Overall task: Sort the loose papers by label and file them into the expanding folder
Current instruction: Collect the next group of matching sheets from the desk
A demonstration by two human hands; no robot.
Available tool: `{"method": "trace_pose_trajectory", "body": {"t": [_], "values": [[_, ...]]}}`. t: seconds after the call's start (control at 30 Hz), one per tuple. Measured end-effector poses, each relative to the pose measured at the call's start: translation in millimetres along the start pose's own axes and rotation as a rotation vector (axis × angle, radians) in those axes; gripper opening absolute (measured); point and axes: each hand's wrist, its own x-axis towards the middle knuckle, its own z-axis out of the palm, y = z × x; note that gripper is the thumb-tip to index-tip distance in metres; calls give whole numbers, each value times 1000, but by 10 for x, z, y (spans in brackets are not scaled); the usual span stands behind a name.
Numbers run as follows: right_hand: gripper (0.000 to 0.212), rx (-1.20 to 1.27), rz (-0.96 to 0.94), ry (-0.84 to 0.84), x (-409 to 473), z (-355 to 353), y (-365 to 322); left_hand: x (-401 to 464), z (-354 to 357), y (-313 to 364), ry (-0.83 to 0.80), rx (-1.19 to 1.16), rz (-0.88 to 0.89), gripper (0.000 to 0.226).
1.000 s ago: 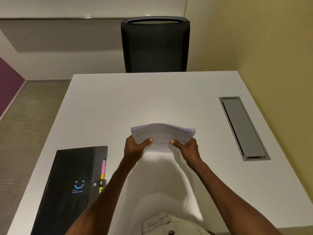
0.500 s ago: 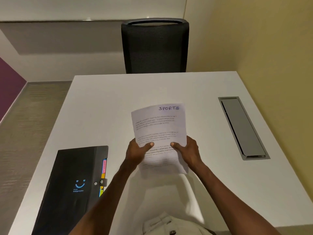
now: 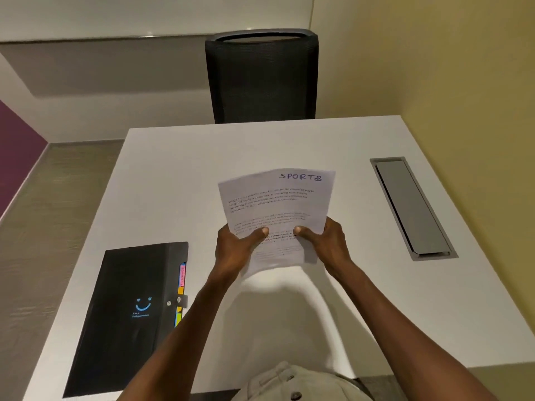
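Note:
I hold a stack of white printed papers (image 3: 278, 204) up above the middle of the white table (image 3: 179, 175). The top sheet has "SPORTS" handwritten at its upper right. My left hand (image 3: 236, 246) grips the stack's lower left edge, thumb on top. My right hand (image 3: 322, 241) grips the lower right edge the same way. The black expanding folder (image 3: 127, 314) lies closed flat at the table's near left, with coloured index tabs showing along its right edge and a small blue smile logo on its cover.
A grey cable-tray lid (image 3: 411, 206) is set into the table at the right. A black mesh chair (image 3: 260, 76) stands at the far edge. A yellow wall runs along the right side, and floor lies to the left.
The stack, held nearly edge-on a second ago, has tilted up so its top sheet faces me and the SPORTS label shows. Both hands keep their grip.

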Motion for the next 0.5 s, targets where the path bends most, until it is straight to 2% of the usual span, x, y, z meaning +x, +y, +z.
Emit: {"method": "trace_pose_trajectory", "body": {"t": [0.17,0.27,0.4,0.5], "values": [[28,6,19,10,-131,-48,295,-189,75,-213,5,-54,-8,45],[30,-34,82,-86,-258,-27,614,-327,108,-493,35,-33,-77,41],[33,-83,37,-99,-323,-62,674,-420,138,-629,108,58,-81,39],[32,-95,18,-113,-314,-75,724,-386,183,-643,80,27,-102,37]]}}
